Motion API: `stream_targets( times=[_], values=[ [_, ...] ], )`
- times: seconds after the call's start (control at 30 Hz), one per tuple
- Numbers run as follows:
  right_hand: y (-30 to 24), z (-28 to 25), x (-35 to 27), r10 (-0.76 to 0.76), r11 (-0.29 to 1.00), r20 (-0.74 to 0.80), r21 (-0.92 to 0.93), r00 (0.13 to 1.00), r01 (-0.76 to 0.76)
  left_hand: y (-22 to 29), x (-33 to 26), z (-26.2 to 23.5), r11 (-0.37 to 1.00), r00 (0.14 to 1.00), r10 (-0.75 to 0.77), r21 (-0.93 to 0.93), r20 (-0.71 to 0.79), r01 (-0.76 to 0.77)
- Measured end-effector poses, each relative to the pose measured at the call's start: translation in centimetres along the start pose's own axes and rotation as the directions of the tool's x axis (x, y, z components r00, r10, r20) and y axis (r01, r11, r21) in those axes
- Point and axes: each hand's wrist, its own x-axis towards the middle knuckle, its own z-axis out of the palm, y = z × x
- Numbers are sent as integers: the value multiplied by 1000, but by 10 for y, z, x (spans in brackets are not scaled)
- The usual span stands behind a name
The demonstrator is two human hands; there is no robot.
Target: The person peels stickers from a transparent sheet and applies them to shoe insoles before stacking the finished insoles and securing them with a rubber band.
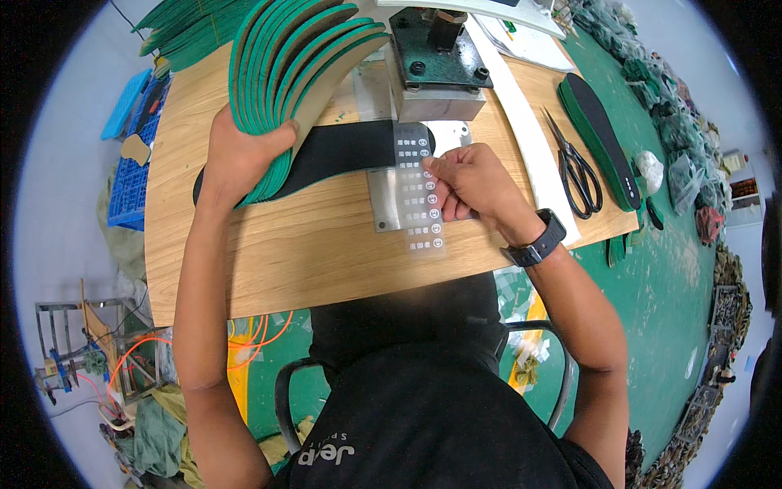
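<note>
My left hand (243,155) is wrapped round a fanned stack of green-edged insoles (273,69) with tan undersides. Under it lies a single black insole (346,151) on the table, its right end reaching a metal plate (387,208). In my right hand (471,181), thumb and fingers pinch a clear strip of white printed transfer labels (423,200). The strip's upper part overlaps the black insole's right end. Just beyond it stands the press head (440,69), a metal block with a black bolted top plate.
On the right of the wooden table (301,269) lie black scissors (578,175), a stack of black-topped insoles (599,134) and a long white strip (521,122). More green insoles (187,33) pile up at the far left, near a blue crate (130,191). Bagged goods (652,106) line the floor.
</note>
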Motion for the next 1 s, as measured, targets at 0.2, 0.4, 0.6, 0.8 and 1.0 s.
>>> stream_targets(
  times=[0.2,0.4,0.6,0.8,1.0],
  values=[
    [-1,-1,1,4,999,2,-35,1000,-4,3,1,-1,999,1000,3,48,24,-4],
    [-1,-1,2,14,1000,4,-10,1000,-14,5,-2,2,999,1000,-10,53,-2,10],
    [0,-3,3,16,1000,26,-8,1000,-16,6,-1,3,997,997,-64,47,34,62],
    [0,-1,-1,-18,1000,5,24,1000,18,5,-3,7,1000,999,-10,27,50,9],
    [3,-2,-11,-30,992,-6,122,1000,31,10,-2,10,999,995,-22,-26,95,25]
  ],
)
